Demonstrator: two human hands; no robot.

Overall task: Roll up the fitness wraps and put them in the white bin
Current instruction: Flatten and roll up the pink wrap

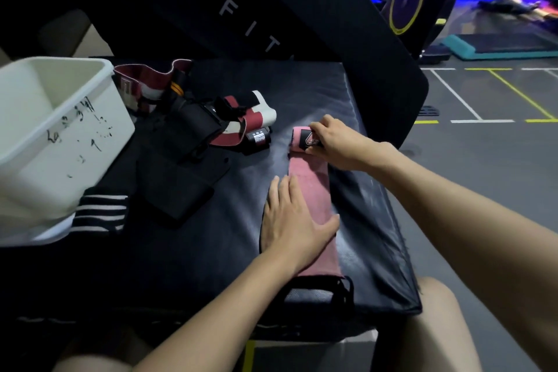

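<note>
While the right hand (332,142) pinches the roll's start on the pink wrap (308,187) near the mat's (362,220) right edge, left hand (293,217) lies flat on it; w/o tension the roll may loosen. Bin (54,136) sits at left edge.

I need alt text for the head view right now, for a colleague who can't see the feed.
A person's right hand pinches the rolled far end of a pink fitness wrap laid out on a black padded mat, while the left hand lies flat on its unrolled length. To the left, a pile of dark and maroon wraps lies beside the white bin.
</note>
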